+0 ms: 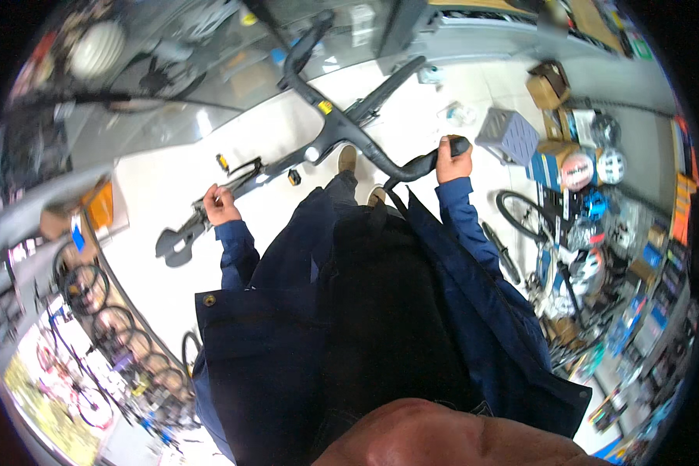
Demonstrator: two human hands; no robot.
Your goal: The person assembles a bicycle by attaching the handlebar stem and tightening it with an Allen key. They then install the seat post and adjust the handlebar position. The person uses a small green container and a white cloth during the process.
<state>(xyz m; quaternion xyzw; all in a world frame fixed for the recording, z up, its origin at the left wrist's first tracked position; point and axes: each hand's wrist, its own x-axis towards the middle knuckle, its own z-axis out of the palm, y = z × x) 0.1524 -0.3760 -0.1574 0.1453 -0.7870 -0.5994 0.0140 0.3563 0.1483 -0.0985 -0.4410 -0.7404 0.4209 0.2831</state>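
A dark road bike (pixel 286 161) stands crosswise in front of me, its front end to the right and its black saddle (pixel 177 247) to the left. My right hand (pixel 453 161) is wrapped round the right end of the drop handlebar (pixel 382 161), below the black brake hood tip. My left hand (pixel 221 205) is closed, fingers curled, beside the bike just ahead of the saddle. Whether it grips anything there is hidden. The front wheel (pixel 396 87) points toward the upper right. A yellow label (pixel 325 107) sits on the handlebar near the stem.
Beyond the bike runs a glass display case (pixel 233 70). A grey plastic stool (pixel 508 137) stands right of my right hand, with an open cardboard box (pixel 548 85) behind it. Several helmets (pixel 578 171) and another bike (pixel 523 215) line the right side. More bikes (pixel 85 287) stand in a row at left.
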